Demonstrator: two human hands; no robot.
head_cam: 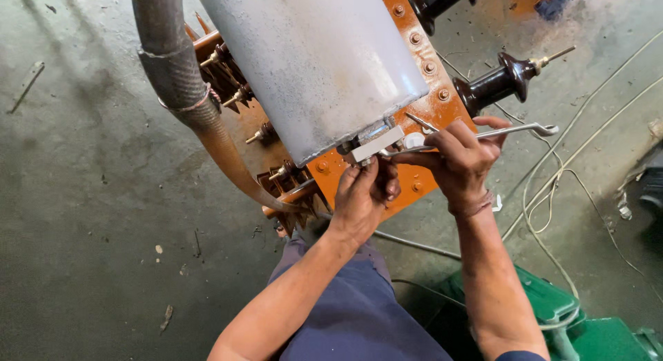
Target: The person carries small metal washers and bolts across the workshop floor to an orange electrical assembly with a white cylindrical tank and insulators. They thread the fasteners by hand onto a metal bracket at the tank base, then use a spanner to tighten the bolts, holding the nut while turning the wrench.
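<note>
A large grey-white cylinder tank (318, 57) sits on an orange bolted plate (431, 105) of a transformer. At the tank's lower end is a small white bracket (376, 144). My left hand (362, 195) is curled under that bracket, its fingers pressed to a fitting there; what they hold is hidden. My right hand (459, 157) grips a steel spanner (518, 132) whose head reaches in by the bracket while its free end points right. A dark brown ribbed insulator (497, 85) stands just above my right hand.
A thick grey hose (176, 78) curves down the left side of the tank. More brown insulators and brass studs (238, 95) lie behind it. White cables (552, 188) trail over the concrete floor at right. A green box (552, 306) sits by my right forearm.
</note>
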